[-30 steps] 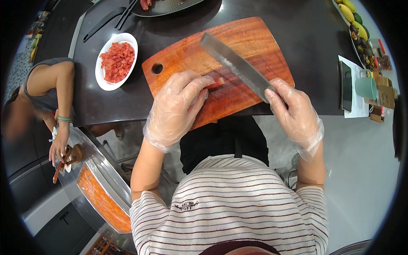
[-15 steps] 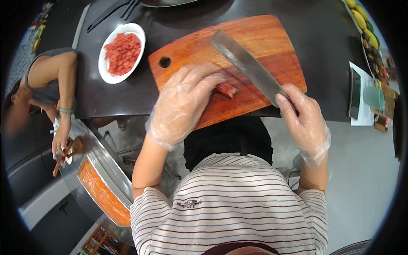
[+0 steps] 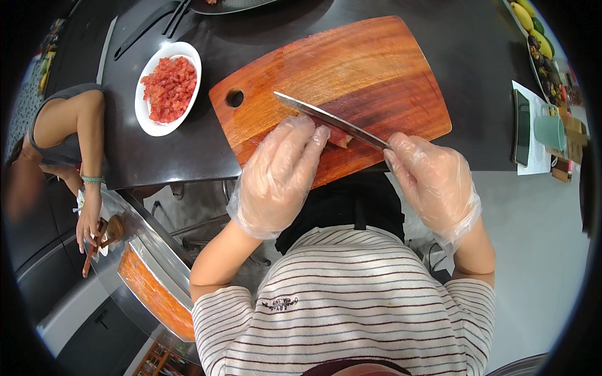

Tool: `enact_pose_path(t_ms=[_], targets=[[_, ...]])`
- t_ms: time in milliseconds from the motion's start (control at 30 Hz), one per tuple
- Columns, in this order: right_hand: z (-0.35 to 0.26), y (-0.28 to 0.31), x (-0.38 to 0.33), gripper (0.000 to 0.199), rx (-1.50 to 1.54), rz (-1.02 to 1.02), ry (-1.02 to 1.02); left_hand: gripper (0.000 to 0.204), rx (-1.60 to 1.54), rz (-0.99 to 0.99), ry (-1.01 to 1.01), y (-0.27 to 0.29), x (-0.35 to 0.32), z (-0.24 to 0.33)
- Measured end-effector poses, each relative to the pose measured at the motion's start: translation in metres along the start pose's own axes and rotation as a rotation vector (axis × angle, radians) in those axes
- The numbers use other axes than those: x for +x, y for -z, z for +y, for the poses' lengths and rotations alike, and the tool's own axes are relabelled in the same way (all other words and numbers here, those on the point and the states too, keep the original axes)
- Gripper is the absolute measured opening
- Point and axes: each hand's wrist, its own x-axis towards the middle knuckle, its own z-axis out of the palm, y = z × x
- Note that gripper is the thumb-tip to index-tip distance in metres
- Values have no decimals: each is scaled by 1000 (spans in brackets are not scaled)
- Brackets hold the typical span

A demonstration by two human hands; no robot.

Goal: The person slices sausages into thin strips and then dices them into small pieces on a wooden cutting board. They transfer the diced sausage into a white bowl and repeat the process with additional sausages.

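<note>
A reddish wooden cutting board with a round hole lies on the dark counter. My left hand, in a clear plastic glove, presses its fingertips on a small red piece of food near the board's front edge. My right hand, also gloved, grips the handle of a long knife. The blade lies across the red piece, its tip pointing toward the board's hole.
A white oval dish of diced red food sits left of the board. Dark utensils lie at the back left. A phone on paper and a green cup stand at the right. Another person works at the left beside a steel tray.
The knife has swung from lying diagonally over the board's right side to lying across the red piece near the front edge. My left hand stays pressed on the piece.
</note>
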Motion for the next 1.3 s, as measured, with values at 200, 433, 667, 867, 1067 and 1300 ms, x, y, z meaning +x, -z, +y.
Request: enact_pose_path(t_ms=[200,433,667,867,1067,1300], targets=[[-3,2,0,18,-55,44,35,43,53,-118,-61,7,-7,4],[-14,10,-4,22,-126,-33,6,43,119,-157,-134,7,-6,4],[-12,9,-4,21,-149,-73,17,36,56,-168,-113,7,-8,1],[-14,2,4,17,-173,-83,45,35,67,-187,-117,8,-5,2],[-14,-6,17,19,-174,-113,49,35,45,-156,-99,5,-7,1],[-12,-6,11,23,-205,-117,39,35,24,-150,-77,3,-4,3]])
